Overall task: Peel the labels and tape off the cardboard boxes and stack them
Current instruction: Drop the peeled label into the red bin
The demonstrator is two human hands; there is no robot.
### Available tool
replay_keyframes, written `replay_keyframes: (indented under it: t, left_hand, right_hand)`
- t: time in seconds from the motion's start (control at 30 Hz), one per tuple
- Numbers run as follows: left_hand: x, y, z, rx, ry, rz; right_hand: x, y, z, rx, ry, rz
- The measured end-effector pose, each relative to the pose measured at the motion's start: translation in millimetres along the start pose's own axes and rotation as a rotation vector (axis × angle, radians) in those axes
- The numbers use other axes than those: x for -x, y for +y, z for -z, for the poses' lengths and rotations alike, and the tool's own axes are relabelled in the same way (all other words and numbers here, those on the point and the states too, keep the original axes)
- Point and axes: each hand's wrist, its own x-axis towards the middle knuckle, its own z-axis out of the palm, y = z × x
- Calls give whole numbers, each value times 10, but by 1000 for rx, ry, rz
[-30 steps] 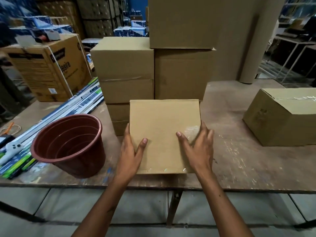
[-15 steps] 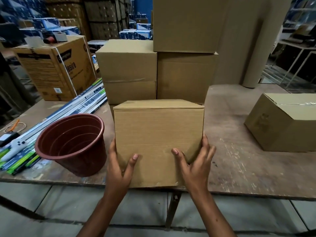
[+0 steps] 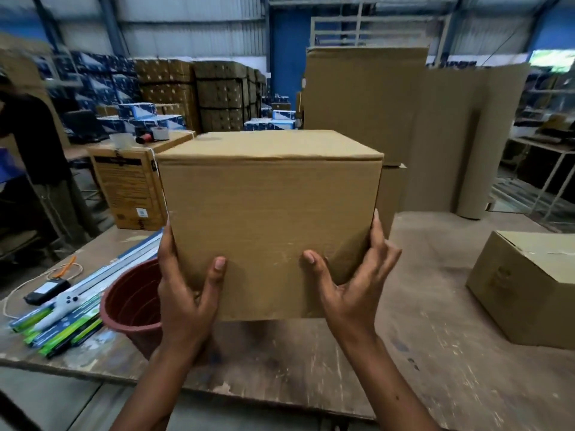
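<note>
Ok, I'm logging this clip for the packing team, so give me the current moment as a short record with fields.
held item: plain cardboard box, lifted clear of the wooden table
left hand: grips the box's lower left corner, thumb on the front face
right hand: grips the lower right corner, thumb on the front face
tape or label on facing side: none visible
nearby: brown plastic pot at left, second box at right

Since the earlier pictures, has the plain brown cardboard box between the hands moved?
Yes. The plain brown cardboard box rose off the wooden table, above the brown plastic pot.
</note>
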Motion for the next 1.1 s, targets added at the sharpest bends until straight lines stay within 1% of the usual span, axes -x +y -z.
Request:
replay_keyframes:
  t: [0.13,0.27,0.33,0.4,0.53,0.63,0.73,0.83,1.0,1.1]
  left_hand:
    - [-420,50,83,-33,49,-69]
    - [-882,117,110,-48,88,-134]
    - [-1101,140,109,-46,90,-167]
    - [-1329,150,116,-75,128,-209]
    - [-1902,83,115,-67,128,-261]
    - [-2357,-120,71,-34,115,-275]
    - [-2722,-351,-13,-22,118,-276]
    - [-3001,-539,-111,8,75,-268]
    - [-3308,-781,-307,105,-20,-244]
    - [-3397,-950,-447,176,-52,-194]
  right_hand:
    - [-360,-254,-180,16,22,106]
    - [-725,-403,-441,-65,-11,135]
    - [-919,-440,-590,-46,24,162]
    - [-1124,-484,-743,-23,47,207]
    - [-1537,-517,-1054,10,28,262]
    - [-1832,-526,-1285,29,4,271]
    - [-2122,-513,-1495,65,-72,272]
    - [-2362,-450,-1675,101,-141,256]
    - [-2561,-256,-1901,135,-140,184]
    - [-2614,-128,-2039,131,-136,118]
